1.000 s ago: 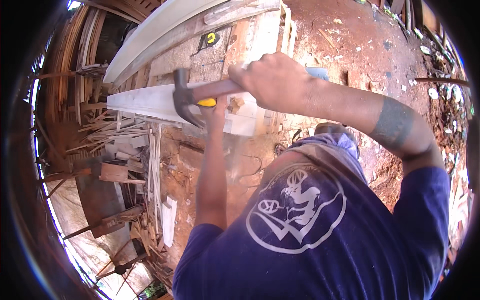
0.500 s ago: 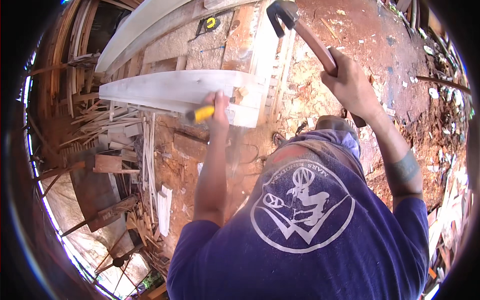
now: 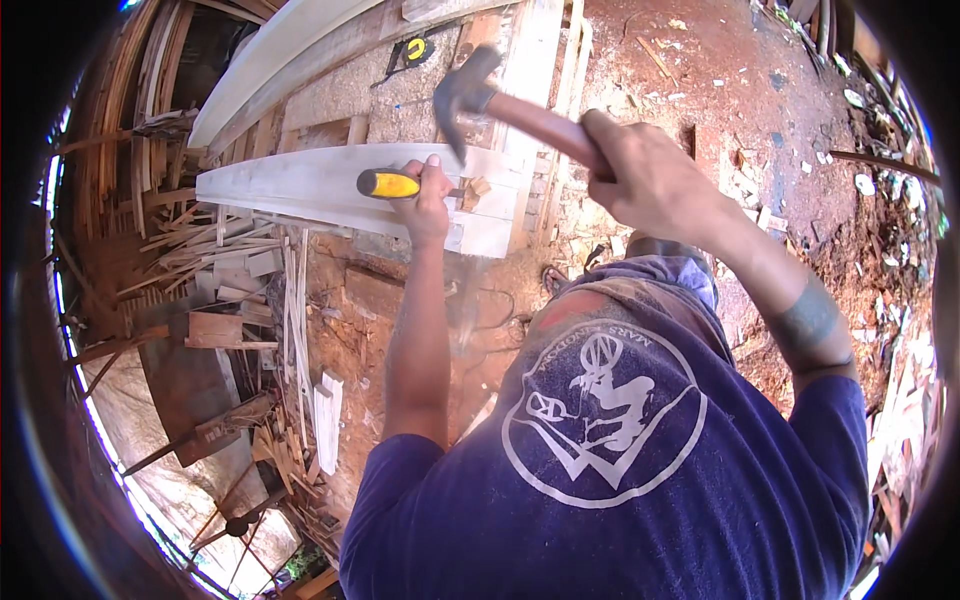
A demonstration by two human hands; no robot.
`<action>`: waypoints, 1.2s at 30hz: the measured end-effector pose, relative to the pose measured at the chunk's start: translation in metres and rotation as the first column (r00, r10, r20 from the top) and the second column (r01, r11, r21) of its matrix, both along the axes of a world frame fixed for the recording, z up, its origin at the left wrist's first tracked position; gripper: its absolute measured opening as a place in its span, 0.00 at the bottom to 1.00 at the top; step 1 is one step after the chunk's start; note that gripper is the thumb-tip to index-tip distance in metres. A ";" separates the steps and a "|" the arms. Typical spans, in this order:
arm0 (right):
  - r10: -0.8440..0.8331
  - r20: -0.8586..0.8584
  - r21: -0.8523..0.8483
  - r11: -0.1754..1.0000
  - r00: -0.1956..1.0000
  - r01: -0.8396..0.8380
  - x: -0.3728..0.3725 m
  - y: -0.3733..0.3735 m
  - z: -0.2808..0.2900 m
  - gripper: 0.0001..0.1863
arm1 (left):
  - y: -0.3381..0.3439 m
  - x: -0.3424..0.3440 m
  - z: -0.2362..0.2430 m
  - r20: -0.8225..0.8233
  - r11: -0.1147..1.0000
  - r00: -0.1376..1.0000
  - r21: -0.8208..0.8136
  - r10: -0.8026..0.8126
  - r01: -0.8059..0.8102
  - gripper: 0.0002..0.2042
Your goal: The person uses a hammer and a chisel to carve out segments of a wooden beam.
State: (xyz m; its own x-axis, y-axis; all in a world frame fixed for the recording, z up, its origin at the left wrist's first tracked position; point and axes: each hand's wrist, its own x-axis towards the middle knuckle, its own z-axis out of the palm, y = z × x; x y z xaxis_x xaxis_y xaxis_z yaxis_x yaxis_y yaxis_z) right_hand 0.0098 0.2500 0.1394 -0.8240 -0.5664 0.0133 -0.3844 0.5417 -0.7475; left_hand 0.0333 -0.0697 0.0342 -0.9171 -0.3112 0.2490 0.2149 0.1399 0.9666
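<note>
My left hand (image 3: 430,208) is closed around a chisel (image 3: 388,184) with a yellow and black handle. Its short stretch of visible blade points right, toward a small raised wood chip (image 3: 478,188) near the right end of a pale, tapered board (image 3: 300,178). In my right hand (image 3: 655,180) is a claw hammer (image 3: 535,122), gripped by its wooden handle. The dark hammer head is up and to the right of the chisel's handle end, apart from it. The chisel's tip is too small to make out.
A yellow and black tape measure (image 3: 414,50) lies beyond the board, beside other long planks (image 3: 270,65). Thin offcuts (image 3: 205,240) are heaped at the left. Wood chips and shavings litter the reddish floor (image 3: 640,60) at the right.
My right hand has brought the hammer left and down toward the chisel. My left hand has shifted slightly left and up, and the chisel now lies more level, its handle end pointing left.
</note>
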 end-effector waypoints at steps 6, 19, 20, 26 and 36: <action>0.161 -0.397 -0.259 0.925 0.904 -0.278 -0.022 -0.011 0.138 0.10 | 0.003 0.007 0.005 0.035 0.999 0.999 0.037 0.026 -0.028 0.18; -0.041 -0.753 -0.271 0.929 0.656 -0.253 -0.027 -0.051 0.116 0.22 | 0.000 0.012 -0.007 0.005 0.999 1.000 0.035 -0.021 0.021 0.14; -0.042 -0.761 -0.266 0.930 0.647 -0.252 -0.021 -0.049 0.130 0.22 | -0.003 0.013 -0.007 0.009 0.998 1.000 0.055 -0.018 0.017 0.13; 0.292 -0.316 0.187 0.952 0.903 -0.242 -0.006 -0.042 0.032 0.15 | 0.015 0.008 0.004 -0.017 0.995 1.000 -0.101 -0.009 0.007 0.15; -0.133 -0.065 -0.277 0.954 0.989 0.110 0.012 0.021 0.015 0.09 | 0.021 0.004 -0.004 0.017 0.998 0.998 -0.009 0.060 -0.060 0.20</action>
